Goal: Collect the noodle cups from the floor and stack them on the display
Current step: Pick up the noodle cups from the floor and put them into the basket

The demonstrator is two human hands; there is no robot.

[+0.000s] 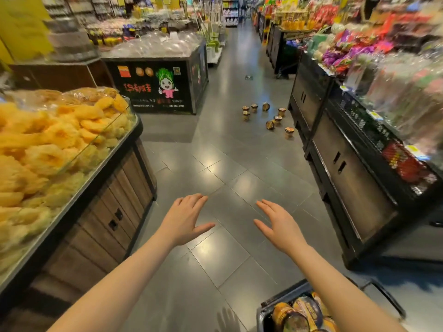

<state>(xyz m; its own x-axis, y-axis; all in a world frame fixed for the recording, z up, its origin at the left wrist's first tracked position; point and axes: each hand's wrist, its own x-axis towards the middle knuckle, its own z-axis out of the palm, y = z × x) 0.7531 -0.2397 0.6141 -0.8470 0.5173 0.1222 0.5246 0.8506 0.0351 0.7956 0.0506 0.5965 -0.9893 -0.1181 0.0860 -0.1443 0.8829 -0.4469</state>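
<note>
Far beyond the noodle cups (268,117) on the floor, left hand (184,218) and right hand (279,224) hovered flat, fingers spread, holding nothing, probably not yet within reach.

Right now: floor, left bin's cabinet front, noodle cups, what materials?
Floor: glossy grey tile, likely ceramic; grout lines, light reflections. Cabinet front: wood-grain panels, possibly laminate; matte, dark frame. Noodle cups: probably paper or plastic with printed wrap; too small to tell.

aisle floor (215,164) open — bins (115,212) left | shelving (347,176) right
</note>
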